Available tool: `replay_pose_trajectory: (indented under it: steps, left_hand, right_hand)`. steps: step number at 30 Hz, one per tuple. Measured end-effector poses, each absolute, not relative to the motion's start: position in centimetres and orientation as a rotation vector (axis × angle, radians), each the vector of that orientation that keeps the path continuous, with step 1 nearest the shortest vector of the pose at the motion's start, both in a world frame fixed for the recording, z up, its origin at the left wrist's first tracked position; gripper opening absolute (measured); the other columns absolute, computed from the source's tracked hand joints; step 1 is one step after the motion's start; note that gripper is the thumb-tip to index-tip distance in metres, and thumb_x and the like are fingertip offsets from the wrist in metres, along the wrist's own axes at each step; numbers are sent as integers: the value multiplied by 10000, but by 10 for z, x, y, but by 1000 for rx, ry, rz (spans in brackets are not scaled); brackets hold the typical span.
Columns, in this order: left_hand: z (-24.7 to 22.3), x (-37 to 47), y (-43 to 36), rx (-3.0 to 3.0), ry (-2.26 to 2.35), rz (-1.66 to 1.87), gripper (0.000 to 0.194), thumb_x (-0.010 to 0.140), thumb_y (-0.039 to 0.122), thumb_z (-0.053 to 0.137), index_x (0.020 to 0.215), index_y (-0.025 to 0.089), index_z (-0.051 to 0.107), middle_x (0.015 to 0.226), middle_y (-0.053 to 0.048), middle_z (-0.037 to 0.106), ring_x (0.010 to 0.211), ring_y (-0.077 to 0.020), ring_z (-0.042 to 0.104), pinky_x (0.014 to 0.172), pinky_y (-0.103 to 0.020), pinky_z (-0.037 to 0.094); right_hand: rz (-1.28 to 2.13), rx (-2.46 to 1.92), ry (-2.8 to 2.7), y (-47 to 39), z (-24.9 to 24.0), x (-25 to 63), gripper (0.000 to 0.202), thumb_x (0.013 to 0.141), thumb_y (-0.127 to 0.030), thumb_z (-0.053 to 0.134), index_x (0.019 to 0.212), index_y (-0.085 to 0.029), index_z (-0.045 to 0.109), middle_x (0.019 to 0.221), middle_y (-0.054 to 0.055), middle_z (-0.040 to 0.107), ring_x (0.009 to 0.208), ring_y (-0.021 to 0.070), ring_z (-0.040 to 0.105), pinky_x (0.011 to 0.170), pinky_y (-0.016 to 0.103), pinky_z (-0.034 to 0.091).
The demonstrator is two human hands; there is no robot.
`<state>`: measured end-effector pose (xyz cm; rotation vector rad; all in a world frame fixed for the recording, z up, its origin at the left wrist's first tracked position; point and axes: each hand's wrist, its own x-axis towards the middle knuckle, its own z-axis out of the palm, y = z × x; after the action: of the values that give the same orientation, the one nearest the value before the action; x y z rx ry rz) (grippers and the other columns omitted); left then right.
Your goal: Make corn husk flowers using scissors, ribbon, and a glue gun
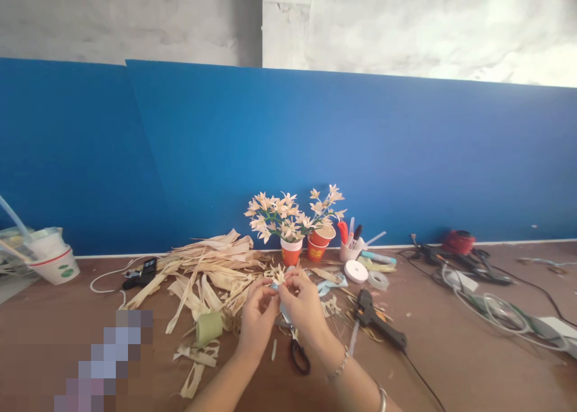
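My left hand (pixel 256 319) and my right hand (pixel 305 304) meet over the middle of the table, fingertips pinched together. Between them is a small cream flower (pixel 278 274) made of dried husk, petals upward. A bit of light blue material shows at its base; what it is, I cannot make out. Scissors (pixel 299 357) lie below the hands, partly covered by my right wrist. Behind stand husk flowers (pixel 279 211) on green stems in a red and white paper cup (pixel 291 253). Dried husk strips (pixel 216 265) are heaped left of my left hand.
A black glue gun (pixel 378 322) with a cord lies at the right. White ribbon roll (pixel 356 271), clear tape (pixel 377 280) and a pen cup (pixel 350 250) sit behind it. A green roll (pixel 209 328) lies left; cables (pixel 496 310) spread far right. A blue partition (pixel 288 136) bounds the back.
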<state>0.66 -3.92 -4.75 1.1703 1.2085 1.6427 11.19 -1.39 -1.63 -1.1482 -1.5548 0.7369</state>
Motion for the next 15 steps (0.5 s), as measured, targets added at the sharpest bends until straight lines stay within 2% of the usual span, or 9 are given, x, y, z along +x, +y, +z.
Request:
replay_pose_trajectory:
  steps: [1,3,5,7,11,15]
  left_hand:
    - [-45,5,-39,1114,1194,1624,172,693,335,635,748,176,598,981,-65,606,624,-126,572,518,-225,437]
    - [-40,2,-37,1027,1175,1569,245,705,353,616,886,192,574,716,-4,624,468,-93,505,421,-188,364]
    - [-36,-1,-36,1020,1150,1468,362,708,374,607,1009,183,544,487,55,539,362,-81,425,357,-169,276]
    - [-35,-3,-34,1057,1123,1356,413,711,392,598,1044,157,534,412,69,501,306,-70,366,324,-166,211]
    - [-38,-5,-31,1112,1091,1256,288,719,410,583,847,151,568,400,56,500,297,-55,336,305,-161,183]
    - [-38,-5,-31,1086,1114,1267,259,698,412,612,703,160,548,393,62,477,316,-42,331,315,-146,212]
  right_hand:
    - [740,-1140,-1567,-13,-15,114,149,702,-164,510,553,-168,521,797,42,546,699,149,518,602,252,386]
    - [758,-1124,-1610,-10,-12,118,154,703,-169,514,549,-169,522,770,39,547,708,152,524,612,251,392]
    - [802,-1105,-1677,-8,-10,121,149,698,-178,525,550,-165,532,772,37,554,690,145,526,601,246,396]
    - [840,-1108,-1742,-7,-8,124,131,685,-177,537,555,-163,539,739,25,560,653,133,522,573,235,394]
    - [1013,-1210,-1742,-7,-9,125,99,696,-198,524,600,-171,526,546,-27,530,493,108,502,473,215,379]
    - [1241,-1181,-1667,-6,-13,125,103,713,-244,516,637,-181,488,559,-26,582,403,86,479,385,197,370]
